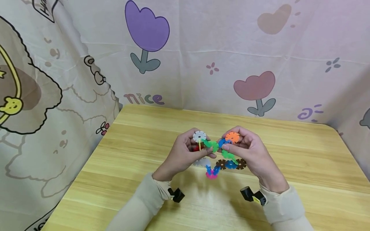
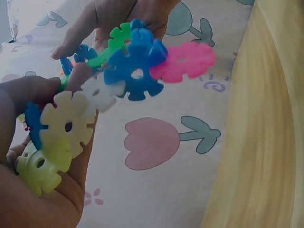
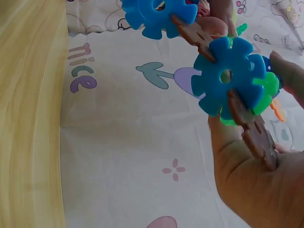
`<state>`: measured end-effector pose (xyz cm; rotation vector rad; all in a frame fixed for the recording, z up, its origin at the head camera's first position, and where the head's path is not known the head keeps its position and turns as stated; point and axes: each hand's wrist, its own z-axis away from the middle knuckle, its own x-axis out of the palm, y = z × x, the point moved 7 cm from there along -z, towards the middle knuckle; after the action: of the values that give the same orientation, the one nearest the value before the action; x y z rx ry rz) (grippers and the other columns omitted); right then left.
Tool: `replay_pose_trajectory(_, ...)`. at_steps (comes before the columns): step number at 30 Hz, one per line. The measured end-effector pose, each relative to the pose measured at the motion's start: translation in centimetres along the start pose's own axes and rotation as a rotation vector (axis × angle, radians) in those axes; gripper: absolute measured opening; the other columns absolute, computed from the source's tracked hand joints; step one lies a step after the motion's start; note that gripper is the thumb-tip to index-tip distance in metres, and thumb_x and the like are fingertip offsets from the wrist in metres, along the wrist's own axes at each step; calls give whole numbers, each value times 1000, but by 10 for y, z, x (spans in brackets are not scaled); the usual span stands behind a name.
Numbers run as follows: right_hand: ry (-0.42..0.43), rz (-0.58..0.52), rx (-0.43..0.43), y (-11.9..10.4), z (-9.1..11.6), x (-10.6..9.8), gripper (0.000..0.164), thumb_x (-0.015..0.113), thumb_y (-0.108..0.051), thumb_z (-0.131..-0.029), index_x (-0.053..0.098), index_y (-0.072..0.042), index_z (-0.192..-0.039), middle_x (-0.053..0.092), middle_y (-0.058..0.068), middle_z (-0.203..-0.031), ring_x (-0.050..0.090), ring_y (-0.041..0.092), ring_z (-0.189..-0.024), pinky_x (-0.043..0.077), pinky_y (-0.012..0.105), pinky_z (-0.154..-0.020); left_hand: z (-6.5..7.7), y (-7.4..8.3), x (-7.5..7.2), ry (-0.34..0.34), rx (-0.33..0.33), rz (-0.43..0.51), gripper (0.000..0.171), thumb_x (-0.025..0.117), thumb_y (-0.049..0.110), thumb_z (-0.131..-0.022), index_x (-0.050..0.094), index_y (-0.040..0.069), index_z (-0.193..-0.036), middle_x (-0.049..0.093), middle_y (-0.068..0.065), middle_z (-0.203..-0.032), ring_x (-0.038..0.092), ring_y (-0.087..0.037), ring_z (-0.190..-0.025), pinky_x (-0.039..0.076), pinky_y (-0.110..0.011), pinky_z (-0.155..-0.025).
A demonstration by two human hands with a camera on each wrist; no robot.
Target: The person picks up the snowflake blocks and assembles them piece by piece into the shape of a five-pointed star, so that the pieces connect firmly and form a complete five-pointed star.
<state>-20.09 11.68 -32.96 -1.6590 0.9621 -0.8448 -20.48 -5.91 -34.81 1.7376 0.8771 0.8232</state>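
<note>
Both hands hold up a joined string of notched plastic snowflake discs above the table. My left hand (image 1: 185, 150) pinches a green disc (image 1: 214, 146) between thumb and fingers, with a white disc (image 1: 199, 136) above its fingers. My right hand (image 1: 254, 150) pinches a blue disc (image 1: 223, 142), and an orange disc (image 1: 232, 137) sits by its fingertips. Below hang brown discs (image 1: 221, 164) and a pink disc (image 1: 212, 174). In the left wrist view, a cream disc (image 2: 57, 114) and a pale yellow disc (image 2: 53, 166) lie by the left palm. The fingers partly hide the string.
A light wooden tabletop (image 1: 121, 179) lies under the hands. Behind it hangs a printed cloth (image 1: 196, 86) with tulips and hearts, and more cloth covers the left side. A small black camera (image 1: 177, 195) is strapped at the left wrist, another (image 1: 252, 195) at the right.
</note>
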Motion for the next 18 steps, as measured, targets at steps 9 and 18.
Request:
replay_pose_trajectory(9, 74, 51, -5, -3, 1, -1, 12, 67, 7, -96, 62, 3, -106, 77, 9, -105, 71, 19, -88, 60, 28, -75, 1, 0, -2, 73, 2, -25, 30, 72, -7, -93, 58, -4, -119, 71, -17, -101, 76, -28, -83, 63, -46, -81)
replay_pose_trajectory(18, 89, 76, -6, -3, 2, 3, 10, 67, 5, -98, 59, 4, -104, 76, 14, -111, 72, 26, -96, 60, 28, -75, 2, 2, -4, 89, 9, -105, 32, 79, -4, -89, 60, 5, -114, 68, -14, -101, 73, -26, -84, 64, -37, -76)
